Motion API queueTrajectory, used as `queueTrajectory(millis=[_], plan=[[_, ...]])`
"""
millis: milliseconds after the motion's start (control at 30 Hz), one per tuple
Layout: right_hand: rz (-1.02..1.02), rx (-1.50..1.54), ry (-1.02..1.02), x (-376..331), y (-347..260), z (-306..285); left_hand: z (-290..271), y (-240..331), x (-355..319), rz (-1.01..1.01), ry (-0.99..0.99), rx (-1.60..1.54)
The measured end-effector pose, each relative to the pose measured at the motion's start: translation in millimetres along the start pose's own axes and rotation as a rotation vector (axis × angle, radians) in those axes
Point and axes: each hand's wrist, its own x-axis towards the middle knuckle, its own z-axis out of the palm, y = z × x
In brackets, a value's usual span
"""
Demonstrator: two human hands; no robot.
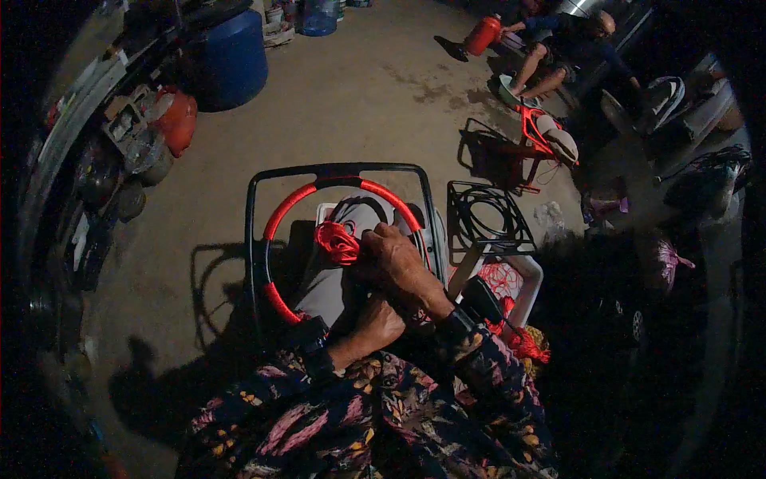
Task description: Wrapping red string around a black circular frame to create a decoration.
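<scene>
On my lap stands a black metal frame (pixel 343 166) with a round ring (pixel 289 209), parts of which are wrapped in red cord. Inside the ring, a bundle of red cord (pixel 337 243) sits against the fingers of my right hand (pixel 401 263). Those fingers are bent and closed at the bundle's right side. Lower down, my left hand (pixel 377 321) reaches up beneath the right one. Its fingers are hidden, so whatever it holds does not show.
At my right are another black frame (pixel 488 219) and a light bin (pixel 531 279) of red cord. A red stool (pixel 533 132) stands farther off. Beyond it, a seated person (pixel 550 56) touches a red jug (pixel 483 36). A blue barrel (pixel 231 64) stands far left.
</scene>
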Motion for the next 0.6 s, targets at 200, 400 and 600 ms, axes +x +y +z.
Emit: queueTrajectory(millis=[200, 400, 600], plan=[[0.272, 1.717, 0.254, -31, 9, -45, -2, -7, 12, 0.37, 0.192, 1.098], [0.745, 1.465, 0.732, -181, 65, -46, 4, 73, 21, 0.159, 0.148, 0.496], [1.118, 1.11, 0.975, -308, 110, 6, 18, 113, 12, -0.363, 0.31, 0.225]])
